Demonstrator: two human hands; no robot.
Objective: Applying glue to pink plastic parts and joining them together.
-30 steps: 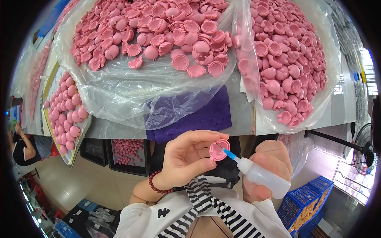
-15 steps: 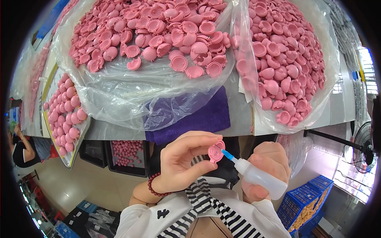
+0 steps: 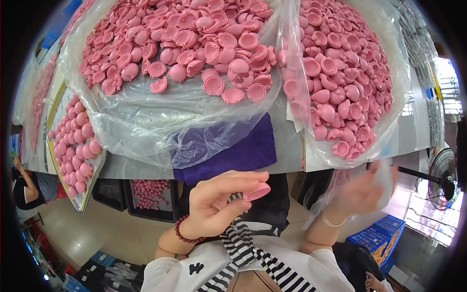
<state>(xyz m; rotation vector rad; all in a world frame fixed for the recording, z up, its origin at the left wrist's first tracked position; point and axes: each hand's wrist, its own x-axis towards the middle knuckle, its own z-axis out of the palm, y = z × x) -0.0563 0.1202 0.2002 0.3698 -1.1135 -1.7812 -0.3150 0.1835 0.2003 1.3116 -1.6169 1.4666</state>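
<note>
My left hand (image 3: 216, 202) pinches a small pink plastic half-shell (image 3: 257, 191) between thumb and fingers, in front of my chest. The shell is tilted so that its inside is mostly turned out of sight. Off to the right, my right hand (image 3: 357, 192) is smeared by motion. A whitish translucent squeeze bottle (image 3: 386, 184) shows blurred at its outer side, seemingly still in its grip. The bottle's tip cannot be made out. Beyond my hands, a purple cloth (image 3: 233, 156) lies at the table's front edge.
Heaps of pink half-shells (image 3: 187, 39) and rounded pink pieces (image 3: 343, 78) lie on clear plastic sheeting (image 3: 146, 126). A tray of pink balls (image 3: 73, 141) stands at left. Below the table are a black bin (image 3: 152, 214), blue crates (image 3: 374, 238) and a fan (image 3: 442, 177) at right.
My right hand has swung away to the right and up with the bottle, off the half-shell. My left hand has shifted slightly left and tilted the shell.
</note>
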